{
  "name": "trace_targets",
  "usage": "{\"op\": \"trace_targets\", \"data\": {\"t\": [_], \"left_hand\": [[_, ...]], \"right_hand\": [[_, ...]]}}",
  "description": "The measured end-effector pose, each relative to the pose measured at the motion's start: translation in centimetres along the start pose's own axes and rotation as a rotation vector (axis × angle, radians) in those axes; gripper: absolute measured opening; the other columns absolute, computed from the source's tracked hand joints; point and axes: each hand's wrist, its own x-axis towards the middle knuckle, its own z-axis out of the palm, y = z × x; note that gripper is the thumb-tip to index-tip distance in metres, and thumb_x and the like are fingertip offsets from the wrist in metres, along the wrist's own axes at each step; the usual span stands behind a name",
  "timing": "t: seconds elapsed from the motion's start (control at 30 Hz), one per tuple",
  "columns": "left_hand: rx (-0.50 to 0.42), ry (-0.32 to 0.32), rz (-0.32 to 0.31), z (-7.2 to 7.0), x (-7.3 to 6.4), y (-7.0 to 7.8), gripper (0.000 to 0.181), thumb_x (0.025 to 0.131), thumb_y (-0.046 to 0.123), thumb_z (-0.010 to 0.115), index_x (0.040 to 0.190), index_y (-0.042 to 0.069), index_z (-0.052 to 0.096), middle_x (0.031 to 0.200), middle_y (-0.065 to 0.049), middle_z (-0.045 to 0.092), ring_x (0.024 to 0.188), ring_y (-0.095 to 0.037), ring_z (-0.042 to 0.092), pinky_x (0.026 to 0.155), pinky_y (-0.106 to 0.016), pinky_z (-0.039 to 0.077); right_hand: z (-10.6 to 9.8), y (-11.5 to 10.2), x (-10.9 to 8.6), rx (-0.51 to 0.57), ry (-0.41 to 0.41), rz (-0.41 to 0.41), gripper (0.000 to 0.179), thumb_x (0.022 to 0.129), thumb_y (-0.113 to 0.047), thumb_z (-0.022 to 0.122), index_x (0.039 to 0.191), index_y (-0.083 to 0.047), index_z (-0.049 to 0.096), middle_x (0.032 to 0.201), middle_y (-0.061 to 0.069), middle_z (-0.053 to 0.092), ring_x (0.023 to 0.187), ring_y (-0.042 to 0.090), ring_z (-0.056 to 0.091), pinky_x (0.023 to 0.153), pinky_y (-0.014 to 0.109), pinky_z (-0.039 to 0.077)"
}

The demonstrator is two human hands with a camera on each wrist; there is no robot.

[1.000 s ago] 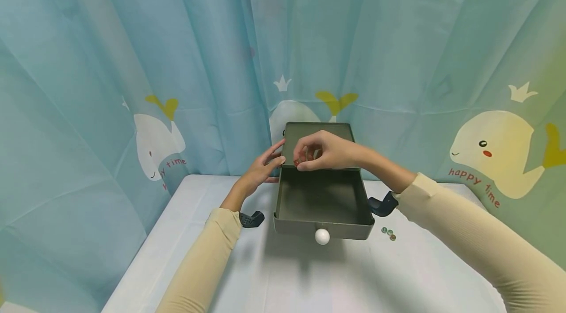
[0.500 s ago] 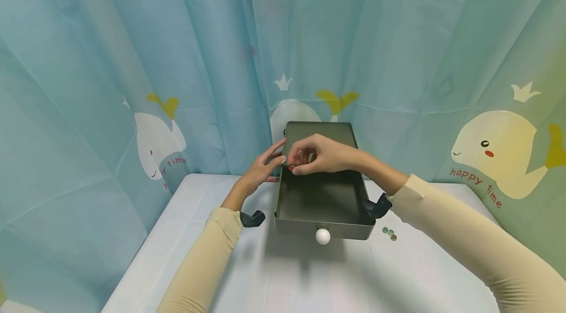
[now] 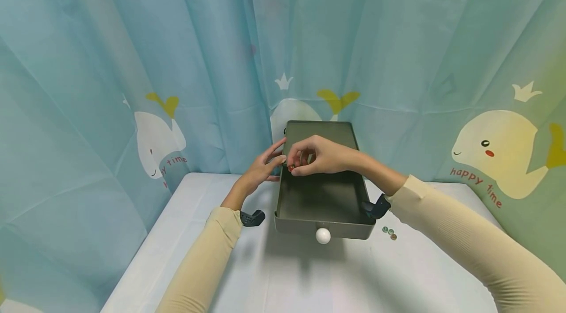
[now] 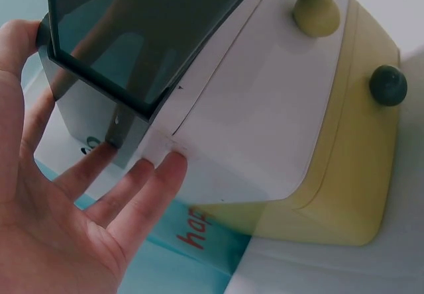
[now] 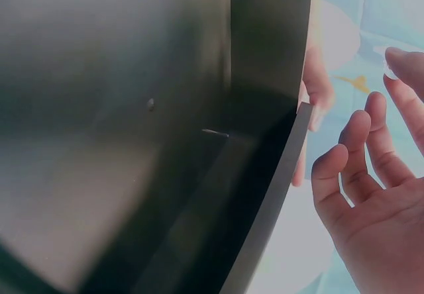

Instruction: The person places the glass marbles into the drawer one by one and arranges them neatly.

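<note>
My right hand [image 3: 326, 155] pinches a small red marble [image 3: 291, 168] between thumb and index finger, over the back left corner of the pulled-out dark grey drawer [image 3: 325, 229]. A pale glint of the marble [image 5: 389, 73] shows at the fingertips in the right wrist view. My left hand [image 3: 258, 171], fingers spread, rests against the left side of a small drawer cabinet [image 4: 245, 128]. In the left wrist view its thumb is at the dark top's edge and its fingertips touch the cabinet's side. A white knob [image 3: 323, 236] is on the drawer's front.
Several small round green and brown pieces [image 3: 391, 232] lie on the white table [image 3: 305, 283], right of the drawer. Below the grey drawer are a white drawer with a yellow knob [image 4: 317, 14] and a yellow one with a green knob [image 4: 388, 85]. A curtain [image 3: 212, 57] hangs behind.
My right hand has shifted slightly left and down toward the drawer's back left corner, and the red marble shows more clearly. My left hand and the drawer stay put.
</note>
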Motion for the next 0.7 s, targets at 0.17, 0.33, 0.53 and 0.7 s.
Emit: {"op": "trace_targets", "data": {"t": [0.17,0.33,0.53,0.7], "left_hand": [[0.003,0.004,-0.002,-0.02,0.05,-0.07,0.062,0.106,0.039,0.055,0.162,0.039,0.030,0.165,-0.011,0.030,0.144,-0.038,0.040,0.098,-0.057,0.053],[0.006,0.001,-0.001,-0.03,-0.03,-0.06,0.061,0.106,0.040,0.055,0.162,0.039,0.030,0.165,-0.011,0.029,0.144,-0.037,0.040,0.099,-0.057,0.052],[0.014,-0.001,0.004,-0.05,-0.10,-0.02,0.063,0.106,0.044,0.056,0.163,0.038,0.030,0.165,-0.012,0.029,0.145,-0.037,0.038,0.100,-0.058,0.051],[0.007,-0.002,0.011,-0.01,-0.08,-0.03,0.065,0.104,0.048,0.057,0.163,0.038,0.030,0.165,-0.012,0.029,0.145,-0.038,0.038,0.100,-0.059,0.051]], "right_hand": [[0.11,-0.04,0.00,0.005,0.006,-0.009,0.010,0.094,-0.014,0.076,0.103,-0.013,0.073,0.092,-0.002,0.072,0.083,0.021,0.066,0.074,0.039,0.057],[0.20,-0.12,-0.01,-0.005,0.016,-0.013,0.021,0.093,-0.017,0.078,0.111,-0.009,0.071,0.089,0.000,0.069,0.082,0.021,0.065,0.075,0.039,0.057],[0.19,-0.05,-0.06,-0.016,0.027,-0.011,0.034,0.092,-0.018,0.080,0.120,-0.005,0.067,0.089,0.003,0.066,0.081,0.021,0.064,0.079,0.042,0.056],[0.14,0.05,-0.11,-0.015,0.029,-0.031,0.035,0.092,-0.018,0.080,0.122,-0.005,0.067,0.089,0.003,0.065,0.080,0.021,0.064,0.078,0.043,0.056]]}}
